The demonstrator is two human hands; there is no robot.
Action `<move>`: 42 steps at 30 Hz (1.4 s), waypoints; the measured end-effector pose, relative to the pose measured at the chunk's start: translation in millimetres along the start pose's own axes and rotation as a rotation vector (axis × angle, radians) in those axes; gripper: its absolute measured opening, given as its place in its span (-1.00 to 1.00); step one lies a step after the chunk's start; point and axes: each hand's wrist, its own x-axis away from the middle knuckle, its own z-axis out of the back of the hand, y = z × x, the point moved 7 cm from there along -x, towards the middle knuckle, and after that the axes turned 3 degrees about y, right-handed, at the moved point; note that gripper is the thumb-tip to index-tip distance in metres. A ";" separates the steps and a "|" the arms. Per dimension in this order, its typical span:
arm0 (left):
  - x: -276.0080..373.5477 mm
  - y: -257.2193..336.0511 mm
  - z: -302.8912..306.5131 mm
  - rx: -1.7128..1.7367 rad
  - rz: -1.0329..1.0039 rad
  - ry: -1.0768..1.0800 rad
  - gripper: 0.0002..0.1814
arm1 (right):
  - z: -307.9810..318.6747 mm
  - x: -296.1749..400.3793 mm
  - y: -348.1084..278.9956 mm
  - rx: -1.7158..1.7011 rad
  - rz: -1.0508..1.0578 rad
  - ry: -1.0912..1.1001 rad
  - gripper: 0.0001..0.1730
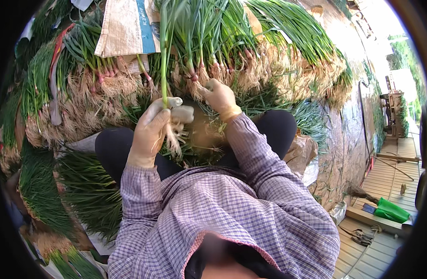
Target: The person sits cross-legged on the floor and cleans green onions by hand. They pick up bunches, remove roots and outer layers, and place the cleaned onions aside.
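My left hand (151, 129), in a pale glove, is closed around the lower stem of a green garlic plant (164, 69). Its leaves point up and away from me, and its pale roots (173, 141) hang below the fingers. My right hand (220, 98), also gloved, is beside the root ends of a row of similar plants (213, 38) with reddish bulbs. The thumb and index finger are curled near one root tuft (196, 89); whether they pinch it is unclear.
A woven sack (124, 31) with a blue stripe and writing lies over plants ahead. More bundles (91, 188) lie at my left, with loose green leaves (307, 118) by my right knee. Wet ground (342, 146) extends rightward to a green object (391, 210).
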 end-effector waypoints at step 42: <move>-29.1 -106.4 43.8 0.405 0.297 0.478 -0.71 | -106.9 -34.6 -2.0 -1.726 -0.274 -0.217 -0.80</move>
